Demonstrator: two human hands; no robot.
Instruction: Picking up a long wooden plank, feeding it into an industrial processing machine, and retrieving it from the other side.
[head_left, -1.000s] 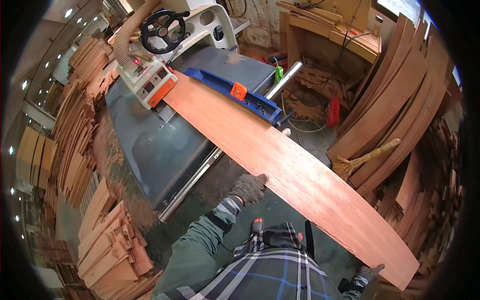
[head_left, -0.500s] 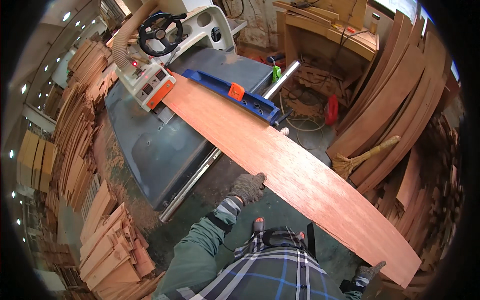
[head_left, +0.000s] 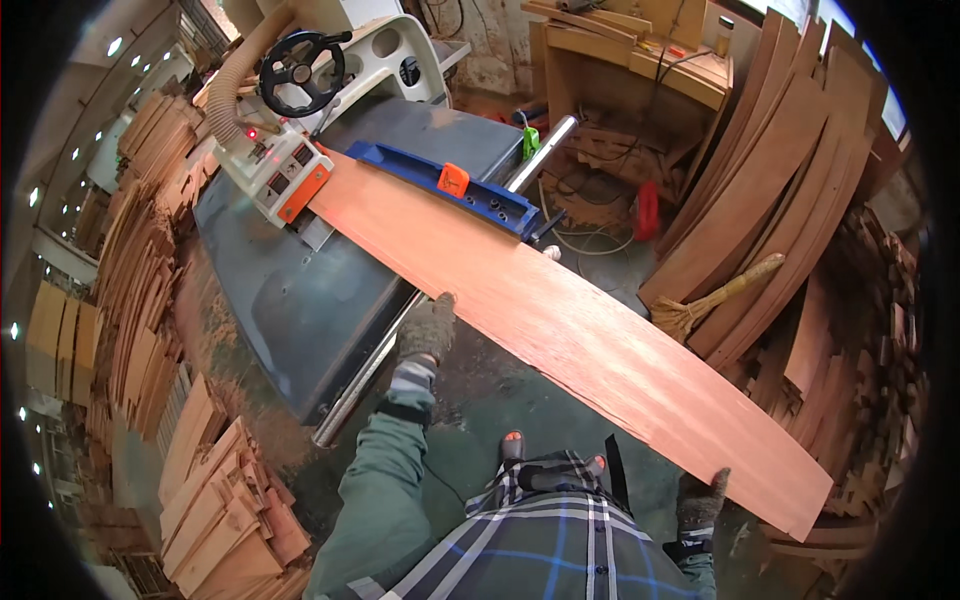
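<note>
A long reddish wooden plank (head_left: 560, 330) runs from the saw machine (head_left: 285, 180) at the upper left down to the lower right. Its far end passes beside the machine's orange guard and lies along the blue fence (head_left: 440, 185). My gloved left hand (head_left: 428, 328) grips the plank's near edge, close to the dark metal table (head_left: 270, 270), with the thumb on top. Toward the plank's close end, my gloved right hand (head_left: 702, 497) holds the same edge, thumb on the top face. The undersides of both grips are hidden by the wood.
Curved boards (head_left: 790, 190) lean at the right with a straw brush (head_left: 715, 295) against them. Stacked offcuts (head_left: 230, 510) lie at the lower left. A metal rail (head_left: 365, 385) edges the table. A wooden workbench (head_left: 630, 60) stands behind, and a hose (head_left: 590, 245) lies on the floor.
My left hand has moved up and left along the plank's edge toward the machine. My right hand has shifted along the edge, away from the plank's close end. The view has moved slightly.
</note>
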